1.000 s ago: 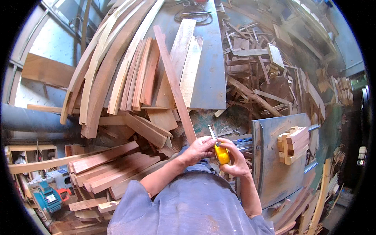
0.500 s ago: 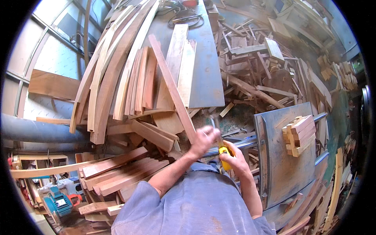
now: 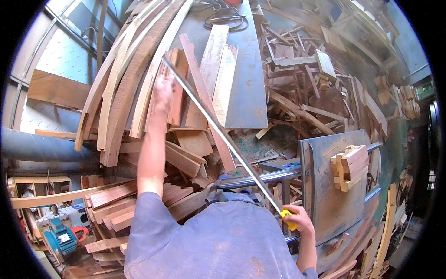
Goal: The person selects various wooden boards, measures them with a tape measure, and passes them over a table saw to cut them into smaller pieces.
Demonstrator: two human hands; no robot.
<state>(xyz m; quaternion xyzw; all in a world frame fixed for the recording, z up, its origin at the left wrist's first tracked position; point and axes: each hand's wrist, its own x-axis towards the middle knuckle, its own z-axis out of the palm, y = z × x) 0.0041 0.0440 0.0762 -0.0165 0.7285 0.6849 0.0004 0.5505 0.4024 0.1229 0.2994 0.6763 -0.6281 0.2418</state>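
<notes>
Gripping the yellow tape measure (image 3: 285,214) with the right hand (image 3: 301,220), fingers wrapped round the case, low and right, near the torso. Left hand (image 3: 162,88) is reached out up-left, just below the far end of the extended blade (image 3: 237,153); it's motion-blurred, so can't tell if its fingers are pinching the blade or loose. For a good pull, I'd say: keep the blade straight, no twist, support the tip so it doesn't buckle, hold the case firm against recoil, fingers clear of the edge. Read it only once it lies flat along the wood, not slantwise. Position: case in the right hand, blade running diagonally up-left toward the left hand, crossing above the reddish board (image 3: 199,76) as seen from the head. That board slants off the desk (image 3: 253,93). Pale planks (image 3: 224,93) beside it, long curved timbers (image 3: 130,74) just past the left hand. Metal rails (image 3: 278,175) pass beneath the blade near the case. Farther right, an upright-looking metal plate (image 3: 332,204) with a block bundle (image 3: 350,167) against it; beyond the desk, an offcut heap (image 3: 302,93).
</notes>
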